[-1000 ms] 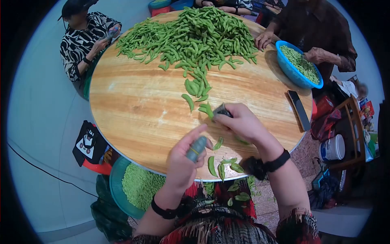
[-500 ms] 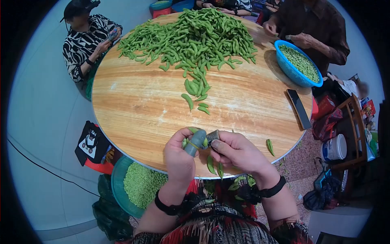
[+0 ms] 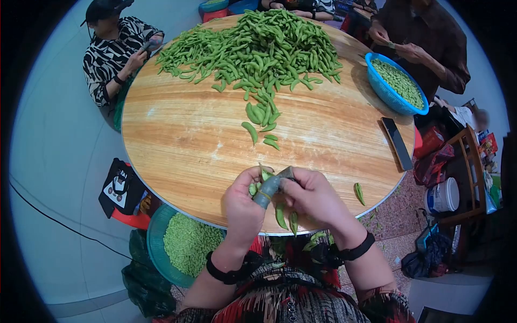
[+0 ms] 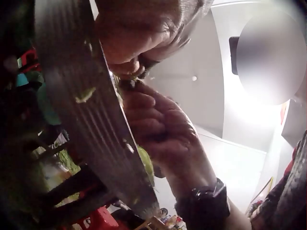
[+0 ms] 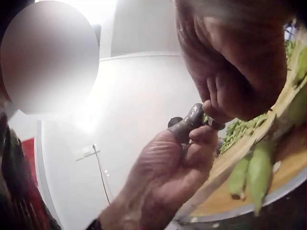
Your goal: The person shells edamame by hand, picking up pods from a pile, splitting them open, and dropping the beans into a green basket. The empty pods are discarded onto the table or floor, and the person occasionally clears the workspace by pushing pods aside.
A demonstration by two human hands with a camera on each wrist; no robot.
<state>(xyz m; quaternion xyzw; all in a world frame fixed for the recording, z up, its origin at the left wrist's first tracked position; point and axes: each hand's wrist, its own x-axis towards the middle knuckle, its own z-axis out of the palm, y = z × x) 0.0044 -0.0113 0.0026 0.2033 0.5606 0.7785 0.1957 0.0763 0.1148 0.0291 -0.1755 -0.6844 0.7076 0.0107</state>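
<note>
Near the table's front edge, the left hand (image 3: pixel 243 207) holds a green pod (image 3: pixel 265 173) and some loose beans (image 3: pixel 252 189), its thumb covered by a grey sheath (image 3: pixel 266 191) with a yellow band. Against that thumb, the right hand (image 3: pixel 318 200) has its fingers curled round the pod's end, with a dark cover on one digit. Both hands meet in the right wrist view, where the grey sheath (image 5: pixel 188 123) touches the other hand's fingertips. Below the hands lie a few pods (image 3: pixel 280 216). The pod's far end is hidden by the fingers.
A large heap of pods (image 3: pixel 269 48) covers the table's far side, with a trail toward the middle. A blue basket of beans (image 3: pixel 389 92) and a phone (image 3: pixel 396 144) are at the right. A green basin (image 3: pixel 156 245) stands below left. Other people sit around the table.
Since a second ago, the right hand has come back from the table's middle to the left hand, bringing pods. The left hand has turned, and its thumb now lies against the right hand's fingers.
</note>
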